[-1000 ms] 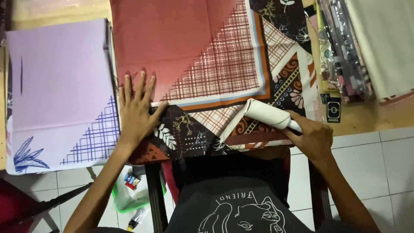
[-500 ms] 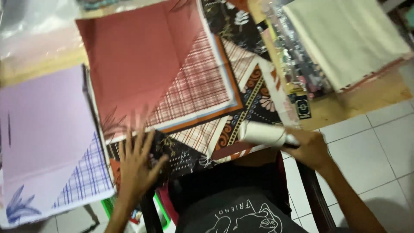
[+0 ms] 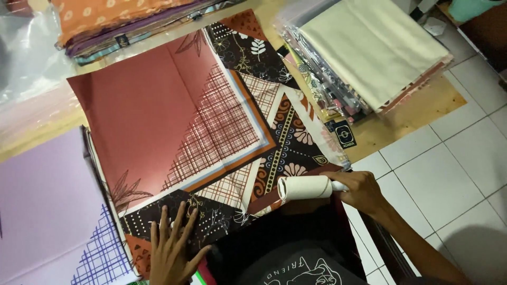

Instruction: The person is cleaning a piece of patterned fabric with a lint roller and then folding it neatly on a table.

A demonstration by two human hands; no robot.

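Fingers (image 3: 364, 186) of your right hand (image 3: 362, 191) wrap the light, stiff lint roller (image 3: 305, 188) by its handle; left hand (image 3: 170, 252) lies spread flat on the soft dark patterned scarf (image 3: 211, 216) beside it.

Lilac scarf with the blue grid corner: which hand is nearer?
Left. The left hand lies flat on the dark patterned scarf just beside the lilac scarf; the right hand holds the lint roller farther off.

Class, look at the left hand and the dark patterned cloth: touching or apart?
Touching. The head view shows the left hand pressed flat, fingers spread, on the dark patterned cloth, no gap visible.
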